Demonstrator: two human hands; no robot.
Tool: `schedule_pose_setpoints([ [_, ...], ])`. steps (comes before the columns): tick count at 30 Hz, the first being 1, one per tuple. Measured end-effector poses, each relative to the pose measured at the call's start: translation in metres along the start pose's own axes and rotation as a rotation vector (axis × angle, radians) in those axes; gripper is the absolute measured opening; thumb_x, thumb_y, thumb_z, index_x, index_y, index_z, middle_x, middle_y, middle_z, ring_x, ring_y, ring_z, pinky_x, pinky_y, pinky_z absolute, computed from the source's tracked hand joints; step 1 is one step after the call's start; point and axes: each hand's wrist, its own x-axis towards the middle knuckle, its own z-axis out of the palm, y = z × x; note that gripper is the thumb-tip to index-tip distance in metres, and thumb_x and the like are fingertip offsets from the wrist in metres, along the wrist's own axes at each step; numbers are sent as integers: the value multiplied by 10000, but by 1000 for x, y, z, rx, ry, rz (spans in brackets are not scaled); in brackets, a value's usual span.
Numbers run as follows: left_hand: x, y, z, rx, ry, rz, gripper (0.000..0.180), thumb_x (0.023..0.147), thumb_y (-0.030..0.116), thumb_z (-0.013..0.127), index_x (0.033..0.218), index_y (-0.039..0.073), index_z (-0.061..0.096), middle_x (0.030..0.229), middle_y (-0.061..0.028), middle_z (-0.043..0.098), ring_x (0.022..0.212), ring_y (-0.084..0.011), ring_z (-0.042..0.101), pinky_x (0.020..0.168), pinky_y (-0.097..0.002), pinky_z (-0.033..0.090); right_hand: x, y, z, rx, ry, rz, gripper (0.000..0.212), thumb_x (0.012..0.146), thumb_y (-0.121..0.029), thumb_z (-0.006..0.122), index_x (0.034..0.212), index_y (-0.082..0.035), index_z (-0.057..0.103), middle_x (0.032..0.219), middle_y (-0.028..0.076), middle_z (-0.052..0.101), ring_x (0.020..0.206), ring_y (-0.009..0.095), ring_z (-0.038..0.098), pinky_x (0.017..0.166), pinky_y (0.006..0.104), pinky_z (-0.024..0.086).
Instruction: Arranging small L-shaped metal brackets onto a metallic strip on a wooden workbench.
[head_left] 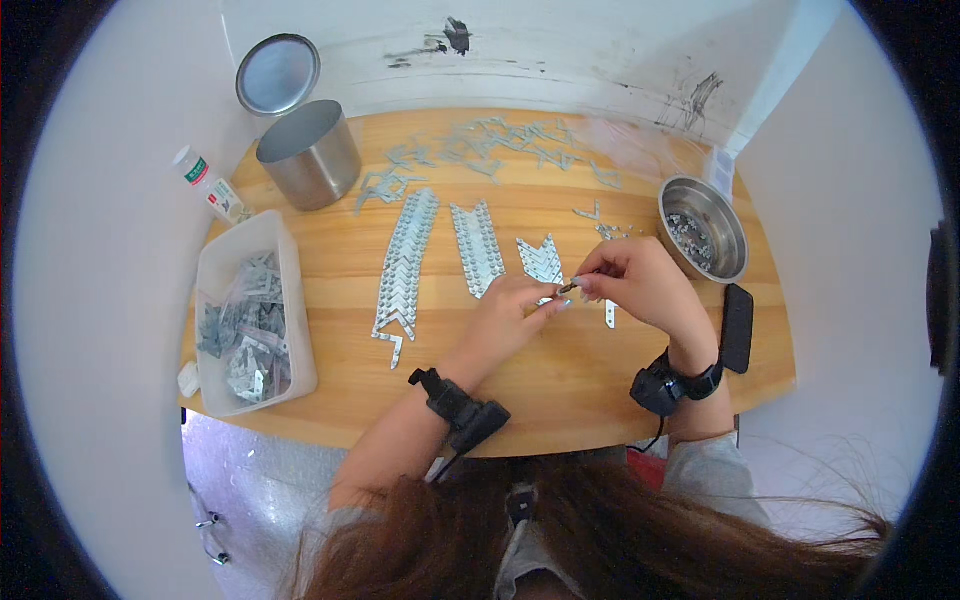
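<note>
Over the middle of the table, my left hand (510, 315) and my right hand (640, 280) meet at the fingertips, both closed in a pinch. Between them is a small dark metal piece (568, 288), too small to name. My left fingers partly cover the lower end of a short row of nested L-shaped metal brackets (541, 260). Left of it lie a middle row of brackets (478, 247) and a longer row (408, 260), studded with small round parts. Under my right hand lies a flat metal strip with holes (611, 316).
Loose brackets (485, 135) spread across the table's far side. At left stand a plastic bin of bagged brackets (305, 340), a steel canister (330, 165), its lid (278, 75) and a bottle (212, 185). At right are a steel bowl of small parts (735, 225) and a black phone (738, 328).
</note>
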Motion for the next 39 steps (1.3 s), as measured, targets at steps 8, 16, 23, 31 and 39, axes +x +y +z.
schedule_pose_setpoints([
  [8, 1, -4, 2, 73, -4, 120, 146, 775, 143, 703, 897, 67, 716, 794, -100, 673, 784, -264, 623, 718, -372, 458, -2, 7, 10, -13, -3, 68, 117, 779, -91, 685, 847, 4, 679, 696, 127, 667, 623, 206, 647, 590, 317, 502],
  [16, 3, -2, 3, 173, 35, 213, 85, 766, 139, 694, 777, 55, 691, 702, -65, 654, 705, -235, 617, 685, -375, 431, -8, -9, 21, -364, 83, -68, 121, 765, -138, 675, 828, -37, 699, 726, 180, 641, 651, 346, 625, 607, 406, 503],
  [23, 3, -1, 1, 172, 74, 201, 78, 739, 108, 698, 776, 39, 693, 680, -107, 634, 670, -275, 608, 657, -391, 444, -7, -9, 21, -341, 81, -80, 112, 763, -137, 675, 813, -42, 703, 710, 180, 637, 649, 351, 623, 611, 413, 502],
  [31, 3, 3, -3, 178, 58, 162, 70, 753, 113, 694, 769, 45, 691, 680, -90, 639, 671, -261, 604, 677, -379, 437, -5, -9, 21, -366, 82, -70, 115, 767, -121, 705, 822, -21, 706, 710, 140, 665, 632, 266, 651, 582, 329, 500],
  [39, 4, 1, -1, 216, 55, 223, 69, 749, 118, 692, 762, 50, 687, 679, -71, 639, 682, -243, 600, 689, -369, 430, -3, -9, 22, -408, 64, -113, 112, 767, -142, 655, 803, -44, 697, 715, 173, 643, 662, 349, 629, 620, 421, 505],
])
